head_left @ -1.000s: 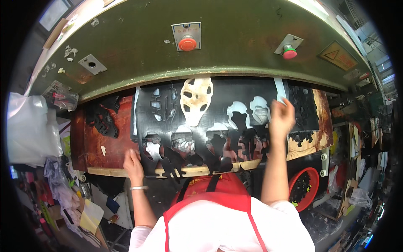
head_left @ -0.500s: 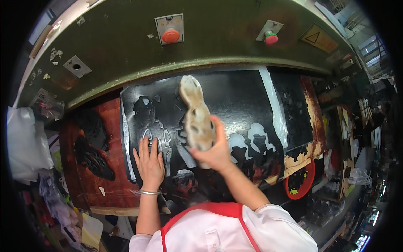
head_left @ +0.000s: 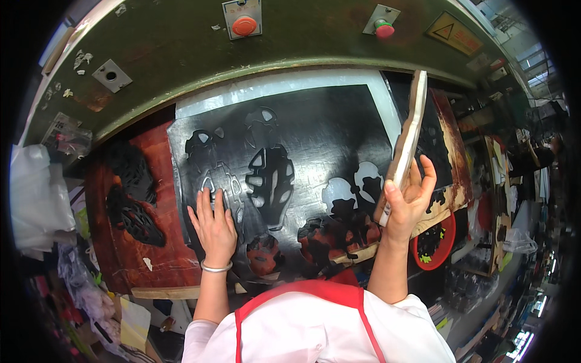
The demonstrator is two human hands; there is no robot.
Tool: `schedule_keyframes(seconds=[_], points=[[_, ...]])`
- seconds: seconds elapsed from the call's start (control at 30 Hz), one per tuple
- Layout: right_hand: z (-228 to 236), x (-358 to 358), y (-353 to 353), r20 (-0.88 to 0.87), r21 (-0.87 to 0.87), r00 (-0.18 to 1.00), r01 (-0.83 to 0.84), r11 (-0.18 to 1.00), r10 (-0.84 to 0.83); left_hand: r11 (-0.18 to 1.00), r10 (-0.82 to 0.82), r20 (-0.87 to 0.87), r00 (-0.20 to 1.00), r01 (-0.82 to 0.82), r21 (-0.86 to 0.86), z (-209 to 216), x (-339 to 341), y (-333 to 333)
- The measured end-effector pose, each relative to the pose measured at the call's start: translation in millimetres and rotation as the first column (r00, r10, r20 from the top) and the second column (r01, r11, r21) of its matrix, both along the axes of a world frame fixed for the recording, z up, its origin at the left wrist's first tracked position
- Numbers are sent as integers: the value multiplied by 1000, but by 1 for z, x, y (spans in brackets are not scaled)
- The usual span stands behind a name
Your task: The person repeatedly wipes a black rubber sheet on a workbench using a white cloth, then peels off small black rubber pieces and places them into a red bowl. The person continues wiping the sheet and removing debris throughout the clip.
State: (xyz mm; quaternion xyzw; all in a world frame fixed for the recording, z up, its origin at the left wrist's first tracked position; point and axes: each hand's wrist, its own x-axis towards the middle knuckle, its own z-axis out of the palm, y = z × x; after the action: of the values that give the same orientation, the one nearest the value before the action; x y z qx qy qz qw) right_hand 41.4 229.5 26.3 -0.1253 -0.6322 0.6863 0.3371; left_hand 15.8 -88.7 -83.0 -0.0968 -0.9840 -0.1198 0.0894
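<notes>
My right hand [head_left: 410, 202] grips a long shoe-shaped cutting die [head_left: 407, 145] by its near end. The die is raised on edge above the right part of a shiny black sheet [head_left: 327, 133], its narrow pale side showing. My left hand [head_left: 216, 227], with a bangle at the wrist, lies with fingers spread on the left part of the sheet, touching cut outlines there. Between the hands, a shoe-upper-shaped cut piece [head_left: 270, 189] with several slots lies in the sheet. Cut-out holes [head_left: 339, 195] run along the sheet's near side.
Cut black uppers [head_left: 134, 224] rest on the reddish-brown board [head_left: 175, 266] at left. Beyond the sheet stands a green machine beam [head_left: 315, 39] with a red button [head_left: 244, 26] and another button [head_left: 384, 29]. A red basin [head_left: 446, 251] with black scraps sits at right.
My right hand has lifted the die off the sheet, carried it right and turned it on edge. The slotted cut piece is uncovered. The sheet's far edge has shifted toward me, exposing a pale strip.
</notes>
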Motion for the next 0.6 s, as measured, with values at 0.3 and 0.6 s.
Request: schedule_keyframes(seconds=[0.3,0.6], points=[[-58,-63,-49,294,193,941,115,974,-169,1000,5,15,1000,-5,3,4,-3,1],[-106,-93,-78,410,658,818,40,752,-402,999,-2,28,1000,1,35,5,-21,2]])
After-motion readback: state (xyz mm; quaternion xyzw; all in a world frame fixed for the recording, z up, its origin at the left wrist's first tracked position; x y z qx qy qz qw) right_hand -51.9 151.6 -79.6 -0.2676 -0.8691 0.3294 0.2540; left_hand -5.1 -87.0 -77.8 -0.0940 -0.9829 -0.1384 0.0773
